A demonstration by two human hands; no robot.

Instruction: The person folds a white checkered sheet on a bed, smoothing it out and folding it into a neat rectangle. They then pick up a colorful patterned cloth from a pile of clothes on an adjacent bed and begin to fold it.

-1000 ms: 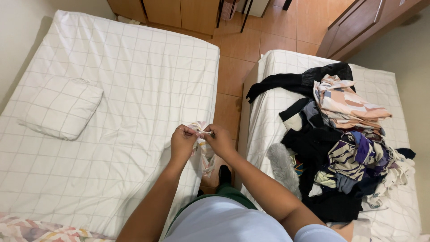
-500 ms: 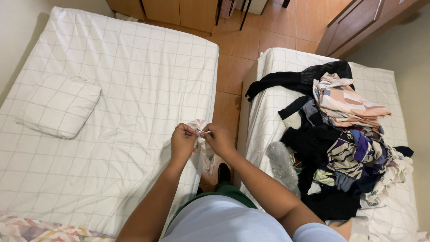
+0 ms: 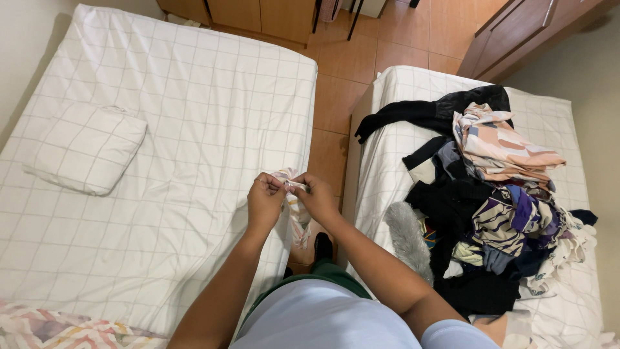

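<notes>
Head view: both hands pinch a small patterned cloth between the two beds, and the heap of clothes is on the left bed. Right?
Not quite. In the head view the heap of clothes lies on the right bed, not the left bed. Both hands, left and right, do pinch the cloth between the beds.

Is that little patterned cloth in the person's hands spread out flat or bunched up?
Bunched up. The patterned cloth is gathered between the left hand and right hand, its end dangling.

No packages, labels, signs, screens.

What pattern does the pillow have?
The pillow is white with a thin grid; head view.
</notes>
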